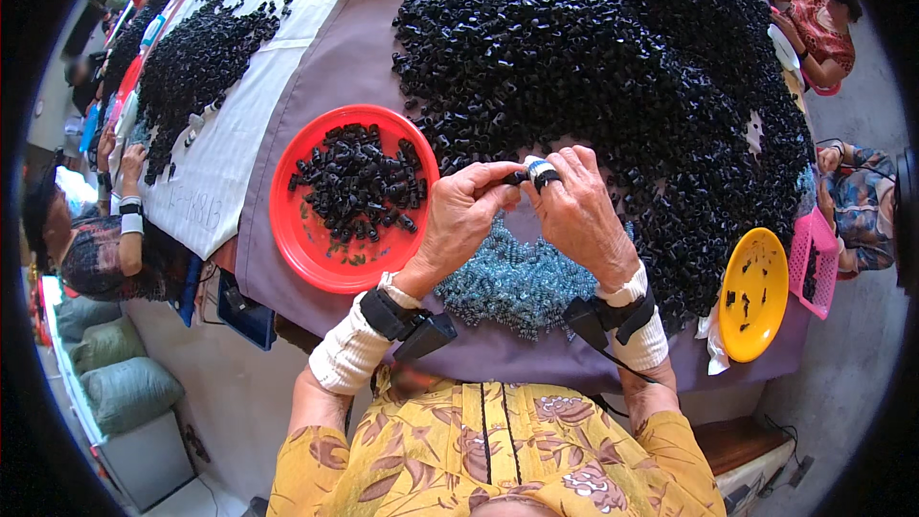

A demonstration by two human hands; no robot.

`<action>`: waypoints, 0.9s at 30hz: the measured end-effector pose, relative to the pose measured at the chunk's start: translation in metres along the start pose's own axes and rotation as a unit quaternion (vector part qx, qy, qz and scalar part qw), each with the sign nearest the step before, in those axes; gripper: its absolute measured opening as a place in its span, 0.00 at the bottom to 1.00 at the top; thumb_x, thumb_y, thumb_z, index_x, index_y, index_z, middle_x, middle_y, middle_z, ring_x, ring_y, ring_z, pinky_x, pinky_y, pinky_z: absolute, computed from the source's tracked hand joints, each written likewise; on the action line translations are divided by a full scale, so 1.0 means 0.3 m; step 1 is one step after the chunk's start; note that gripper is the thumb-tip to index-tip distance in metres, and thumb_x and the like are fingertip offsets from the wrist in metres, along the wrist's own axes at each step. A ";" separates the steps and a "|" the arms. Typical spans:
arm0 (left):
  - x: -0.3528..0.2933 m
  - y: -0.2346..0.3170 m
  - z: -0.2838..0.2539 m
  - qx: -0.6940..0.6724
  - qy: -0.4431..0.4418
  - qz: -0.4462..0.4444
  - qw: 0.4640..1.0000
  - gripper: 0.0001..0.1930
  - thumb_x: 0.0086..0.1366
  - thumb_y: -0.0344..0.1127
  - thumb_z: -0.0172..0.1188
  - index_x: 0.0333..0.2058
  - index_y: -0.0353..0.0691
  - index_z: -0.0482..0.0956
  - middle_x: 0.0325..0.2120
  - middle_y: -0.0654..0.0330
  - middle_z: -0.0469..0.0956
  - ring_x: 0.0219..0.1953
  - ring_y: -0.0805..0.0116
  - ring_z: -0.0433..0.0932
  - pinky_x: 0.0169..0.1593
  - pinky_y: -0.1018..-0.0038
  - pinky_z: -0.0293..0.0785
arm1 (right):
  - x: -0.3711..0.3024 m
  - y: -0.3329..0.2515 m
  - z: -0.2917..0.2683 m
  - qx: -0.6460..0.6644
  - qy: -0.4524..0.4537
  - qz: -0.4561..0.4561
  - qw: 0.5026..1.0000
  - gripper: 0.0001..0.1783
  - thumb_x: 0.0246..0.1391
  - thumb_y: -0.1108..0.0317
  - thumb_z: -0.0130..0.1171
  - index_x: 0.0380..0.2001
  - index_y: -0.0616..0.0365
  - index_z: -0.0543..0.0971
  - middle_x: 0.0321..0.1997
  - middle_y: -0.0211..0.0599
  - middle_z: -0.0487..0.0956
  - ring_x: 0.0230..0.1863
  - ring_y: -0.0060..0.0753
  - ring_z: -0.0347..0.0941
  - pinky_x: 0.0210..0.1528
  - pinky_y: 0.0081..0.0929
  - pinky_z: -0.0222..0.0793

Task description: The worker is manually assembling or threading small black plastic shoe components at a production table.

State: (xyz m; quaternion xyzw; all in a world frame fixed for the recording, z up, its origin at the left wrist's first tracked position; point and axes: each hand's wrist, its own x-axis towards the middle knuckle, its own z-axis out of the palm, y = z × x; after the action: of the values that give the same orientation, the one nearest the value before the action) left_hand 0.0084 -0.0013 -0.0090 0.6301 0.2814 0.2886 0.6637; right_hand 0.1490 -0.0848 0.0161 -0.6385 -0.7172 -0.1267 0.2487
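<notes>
My left hand (464, 215) pinches a small black plastic part (516, 178) between thumb and forefinger. My right hand (582, 215) meets it at the part's other end, fingers closed; what lies in their tips is hidden. A white and blue wrap with a black band (542, 172) circles one right finger. Below both hands lies a loose pile of small clear bluish coiled-looking pieces (517, 282). Beyond my fingers spreads a large heap of small black plastic parts (574, 67). Left of my left hand, a red round basin (287, 244) holds more black parts.
A yellow plate (756, 325) with a few black bits sits at the right table edge, beside a pink basket (814, 268). Purple cloth (316, 115) covers my table. People work at the far left and right. Stuffed sacks (129, 393) stand at the lower left.
</notes>
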 end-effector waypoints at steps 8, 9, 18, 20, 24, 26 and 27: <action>-0.003 -0.007 0.004 0.087 0.017 0.112 0.990 0.12 0.54 0.18 0.56 0.39 0.33 0.79 0.30 0.62 0.75 0.30 0.78 0.74 0.34 0.83 0.72 | -0.004 -0.001 0.001 0.011 -0.040 -0.006 0.999 0.08 0.46 0.72 0.56 0.27 0.68 0.74 0.28 0.43 0.72 0.36 0.40 0.69 0.46 0.36 0.63; -0.006 -0.006 0.005 0.084 0.019 0.101 0.991 0.13 0.54 0.17 0.55 0.39 0.32 0.79 0.30 0.61 0.75 0.30 0.77 0.74 0.34 0.83 0.72 | -0.006 0.001 0.003 0.016 -0.044 -0.007 0.999 0.08 0.46 0.73 0.56 0.27 0.68 0.74 0.28 0.43 0.72 0.36 0.40 0.69 0.45 0.35 0.64; -0.012 0.003 -0.005 0.131 0.019 0.108 0.985 0.13 0.52 0.16 0.55 0.38 0.32 0.80 0.27 0.61 0.76 0.27 0.76 0.74 0.32 0.82 0.71 | -0.012 0.012 0.014 0.045 -0.089 -0.023 0.995 0.06 0.41 0.76 0.55 0.25 0.68 0.73 0.29 0.44 0.72 0.36 0.41 0.68 0.43 0.33 0.64; -0.007 0.005 -0.003 0.136 0.011 0.109 0.985 0.14 0.52 0.17 0.55 0.38 0.32 0.80 0.27 0.61 0.76 0.27 0.76 0.74 0.32 0.81 0.71 | -0.021 0.023 0.021 0.050 -0.088 -0.021 0.995 0.06 0.41 0.76 0.55 0.25 0.67 0.73 0.28 0.43 0.72 0.36 0.41 0.69 0.44 0.34 0.64; -0.006 0.005 -0.007 0.058 -0.010 0.004 0.998 0.12 0.55 0.20 0.56 0.40 0.32 0.79 0.30 0.61 0.78 0.30 0.76 0.76 0.36 0.81 0.73 | -0.017 0.035 0.019 0.093 -0.077 -0.007 0.993 0.05 0.43 0.73 0.56 0.24 0.63 0.74 0.27 0.39 0.73 0.34 0.38 0.69 0.45 0.35 0.62; -0.002 0.008 -0.012 -0.019 -0.021 -0.071 0.997 0.12 0.57 0.22 0.56 0.40 0.32 0.79 0.32 0.61 0.79 0.32 0.77 0.76 0.38 0.81 0.74 | -0.006 0.033 0.003 0.088 -0.073 -0.002 0.993 0.05 0.43 0.71 0.57 0.23 0.62 0.74 0.26 0.38 0.73 0.33 0.38 0.69 0.45 0.36 0.61; -0.002 0.009 -0.016 -0.046 -0.025 -0.092 0.994 0.11 0.58 0.24 0.56 0.41 0.31 0.78 0.33 0.60 0.79 0.33 0.77 0.77 0.39 0.81 0.74 | -0.002 0.031 -0.001 0.083 -0.069 0.003 0.994 0.06 0.43 0.69 0.58 0.22 0.60 0.75 0.25 0.37 0.73 0.32 0.37 0.69 0.45 0.36 0.60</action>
State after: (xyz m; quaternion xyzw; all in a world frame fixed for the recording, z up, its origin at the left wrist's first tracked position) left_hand 0.0044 0.0017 -0.0065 0.5773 0.3081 0.2235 0.7224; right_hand 0.1582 -0.0840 0.0149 -0.6253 -0.7386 -0.0216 0.2509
